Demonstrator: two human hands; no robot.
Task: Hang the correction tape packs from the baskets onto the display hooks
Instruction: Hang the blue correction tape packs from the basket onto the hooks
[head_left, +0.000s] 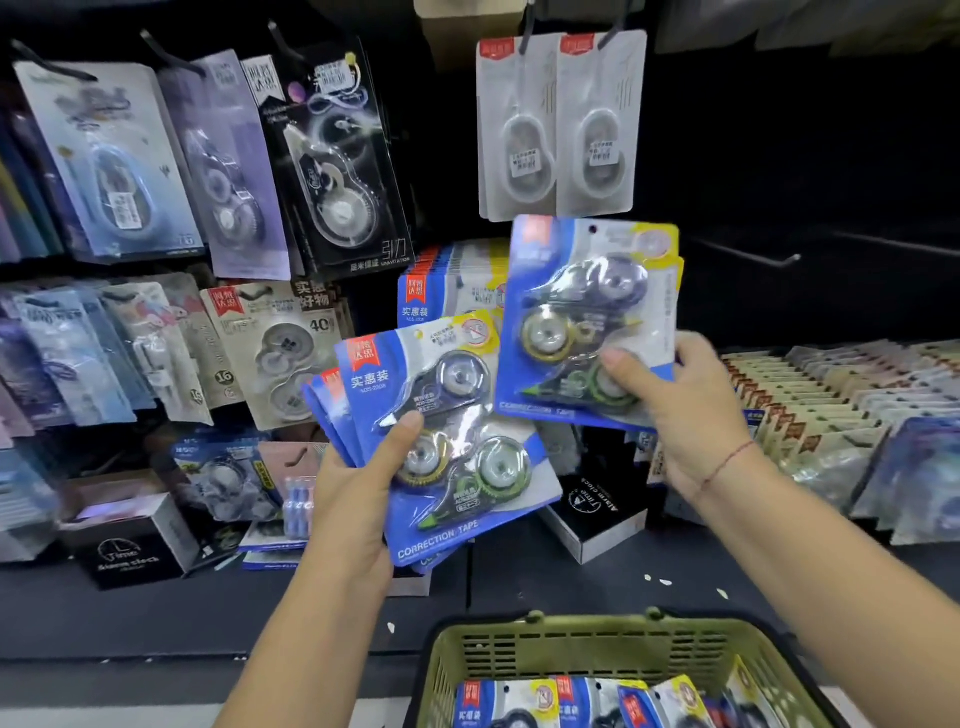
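Left hand: the left hand is gripping a fanned stack of correction tape packs, its thumb pressing on the clear blister of the front pack and the other fingers curling out of sight behind the cards.
Right hand: the right hand is pinching a raised blue pack by its lower right corner, with the thumb lying across the front and the remaining fingers hiding behind; a second card edge is peeking out behind this pack.
Raised pack: it is standing nearly upright above the right thumb, its punched hole at the top, well above the left fingers' stack and just apart from it.
Hooks: a bare display hook is jutting out above and to the right of the right fingers, not touching the pack.
Hung stock: a row of hung blue packs is hanging just behind the left fingers' stack; white packs are hanging directly above the raised pack.
Basket: a green basket is sitting below both wrists, holding more blue packs.
Shelf: a black alarm clock box is resting between the two forearms.
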